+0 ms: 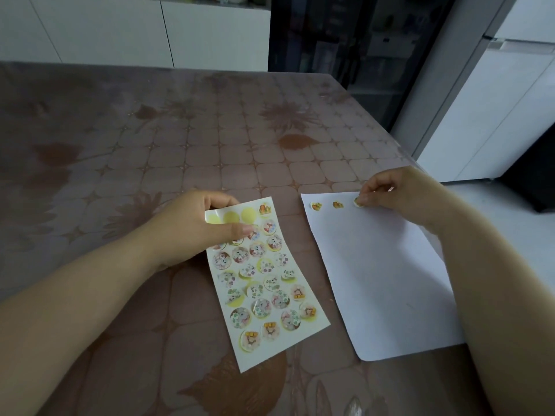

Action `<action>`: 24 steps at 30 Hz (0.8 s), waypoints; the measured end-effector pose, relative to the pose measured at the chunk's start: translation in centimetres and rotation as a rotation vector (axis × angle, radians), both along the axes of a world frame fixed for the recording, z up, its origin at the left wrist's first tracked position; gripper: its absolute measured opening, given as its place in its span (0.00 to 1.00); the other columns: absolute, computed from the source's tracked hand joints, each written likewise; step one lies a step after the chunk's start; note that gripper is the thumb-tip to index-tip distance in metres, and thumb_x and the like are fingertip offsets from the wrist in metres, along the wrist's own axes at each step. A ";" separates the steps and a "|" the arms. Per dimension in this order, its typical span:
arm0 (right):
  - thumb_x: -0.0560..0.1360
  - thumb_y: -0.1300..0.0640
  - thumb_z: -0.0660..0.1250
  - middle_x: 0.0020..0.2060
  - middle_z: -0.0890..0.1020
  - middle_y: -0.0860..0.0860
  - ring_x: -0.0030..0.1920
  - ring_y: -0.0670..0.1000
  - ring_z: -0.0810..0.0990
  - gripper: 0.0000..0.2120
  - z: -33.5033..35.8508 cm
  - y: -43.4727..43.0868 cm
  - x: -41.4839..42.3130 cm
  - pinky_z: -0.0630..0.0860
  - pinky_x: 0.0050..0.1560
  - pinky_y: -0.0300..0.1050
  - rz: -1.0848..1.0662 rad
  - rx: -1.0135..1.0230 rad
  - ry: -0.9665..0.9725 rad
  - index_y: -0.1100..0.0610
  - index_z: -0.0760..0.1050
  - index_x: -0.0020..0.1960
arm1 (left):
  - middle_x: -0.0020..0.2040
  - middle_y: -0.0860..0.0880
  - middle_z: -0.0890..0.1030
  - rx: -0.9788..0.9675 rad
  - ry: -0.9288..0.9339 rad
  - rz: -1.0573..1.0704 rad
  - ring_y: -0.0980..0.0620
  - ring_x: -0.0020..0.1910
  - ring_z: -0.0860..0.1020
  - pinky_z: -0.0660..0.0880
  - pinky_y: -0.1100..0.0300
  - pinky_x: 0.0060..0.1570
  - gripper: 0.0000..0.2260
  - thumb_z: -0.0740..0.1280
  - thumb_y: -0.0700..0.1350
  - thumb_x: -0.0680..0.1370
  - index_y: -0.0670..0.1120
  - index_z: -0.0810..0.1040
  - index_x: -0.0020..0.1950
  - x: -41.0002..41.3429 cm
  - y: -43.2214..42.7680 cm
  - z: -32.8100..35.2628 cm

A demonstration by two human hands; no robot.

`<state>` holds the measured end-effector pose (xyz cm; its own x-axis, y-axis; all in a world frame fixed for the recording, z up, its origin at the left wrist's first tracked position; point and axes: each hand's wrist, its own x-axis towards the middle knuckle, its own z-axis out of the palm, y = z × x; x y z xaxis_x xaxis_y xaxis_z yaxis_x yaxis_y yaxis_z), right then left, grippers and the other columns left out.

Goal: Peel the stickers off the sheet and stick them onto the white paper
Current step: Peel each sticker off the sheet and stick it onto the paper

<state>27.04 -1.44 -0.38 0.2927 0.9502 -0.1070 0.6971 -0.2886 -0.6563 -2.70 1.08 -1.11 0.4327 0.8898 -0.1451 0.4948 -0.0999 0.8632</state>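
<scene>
left hand [195, 223] pinches the curled sticker sheet [264, 283], three yellow blanks [231, 217] in its top row; right hand [390, 190] pinches a round sticker [357, 202] at the white paper's [381, 274] top edge

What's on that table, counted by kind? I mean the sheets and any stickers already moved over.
Sticker sheet: 1
White paper: 1
Stickers on the white paper: 3, the third at the fingertips of the right hand
Total: 5
</scene>
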 end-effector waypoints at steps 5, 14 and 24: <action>0.69 0.55 0.73 0.35 0.77 0.47 0.35 0.45 0.72 0.02 -0.1 0.3 -0.3 0.66 0.34 0.35 0.025 0.010 -0.065 0.52 0.81 0.40 | 0.37 0.55 0.86 0.005 0.009 0.000 0.59 0.36 0.84 0.73 0.64 0.40 0.04 0.75 0.48 0.68 0.51 0.83 0.40 -0.1 0.0 -0.1; 0.66 0.51 0.76 0.38 0.74 0.46 0.37 0.44 0.71 0.14 -0.5 1.0 -0.1 0.63 0.33 0.38 -0.052 0.012 -0.055 0.54 0.75 0.47 | 0.38 0.54 0.86 -0.001 -0.005 -0.019 0.57 0.36 0.84 0.76 0.68 0.37 0.06 0.76 0.47 0.67 0.51 0.83 0.42 -0.2 0.3 -0.2; 0.73 0.53 0.67 0.35 0.75 0.44 0.35 0.43 0.72 0.05 -0.7 0.4 -4.5 0.67 0.36 0.39 0.185 0.361 -0.224 0.49 0.73 0.40 | 0.40 0.53 0.86 -0.019 -0.049 -0.035 0.56 0.38 0.84 0.77 0.70 0.38 0.07 0.76 0.45 0.68 0.50 0.83 0.44 -0.5 0.4 -0.1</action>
<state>22.58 -1.07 -1.08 0.0925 0.9534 0.2871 0.8516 0.0737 -0.5190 -3.24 1.45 -1.23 0.4704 0.8713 -0.1399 0.4481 -0.0992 0.8885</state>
